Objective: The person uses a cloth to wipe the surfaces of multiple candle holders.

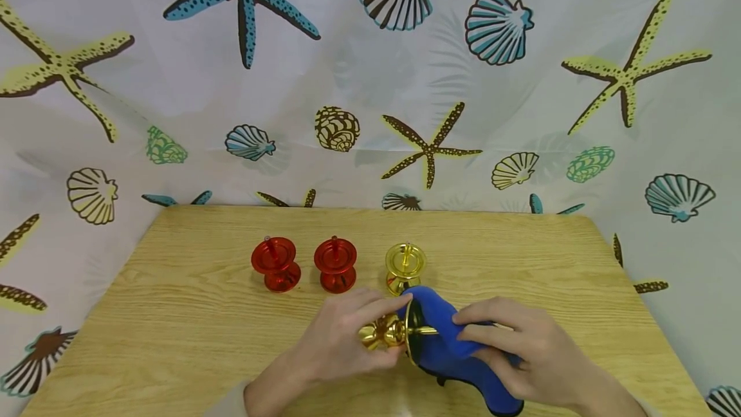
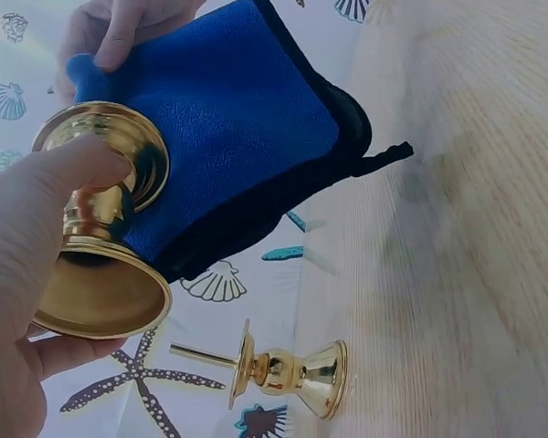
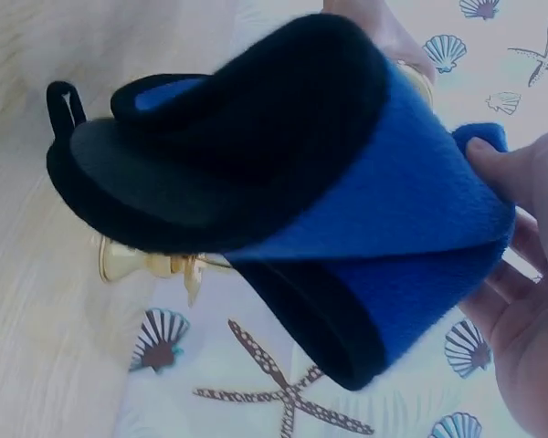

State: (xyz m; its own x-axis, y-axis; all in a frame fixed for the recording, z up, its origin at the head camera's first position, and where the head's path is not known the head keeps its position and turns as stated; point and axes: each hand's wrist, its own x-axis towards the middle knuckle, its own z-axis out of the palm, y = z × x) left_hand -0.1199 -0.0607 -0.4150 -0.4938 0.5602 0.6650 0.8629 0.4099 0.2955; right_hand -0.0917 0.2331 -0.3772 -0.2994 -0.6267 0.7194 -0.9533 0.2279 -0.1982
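Note:
My left hand (image 1: pixel 341 340) grips a shiny gold candle holder (image 1: pixel 384 331) by its stem, tipped on its side above the table. Its dish and spike face right, toward a blue cloth with black edging (image 1: pixel 463 365). My right hand (image 1: pixel 527 346) pinches this cloth between thumb and fingers close to the spike. In the left wrist view the cloth (image 2: pixel 228 109) spreads behind the dish, and the hollow base of the holder (image 2: pixel 100 292) faces the camera. The cloth (image 3: pixel 429 192) hides most of the held holder in the right wrist view.
Beyond the hands, a second gold candle holder (image 1: pixel 405 261) stands upright on the wooden table (image 1: pixel 191 327). Two red candle holders (image 1: pixel 274 259) stand to its left in the same row. A white curtain printed with shells and starfish (image 1: pixel 289 95) hangs behind the table.

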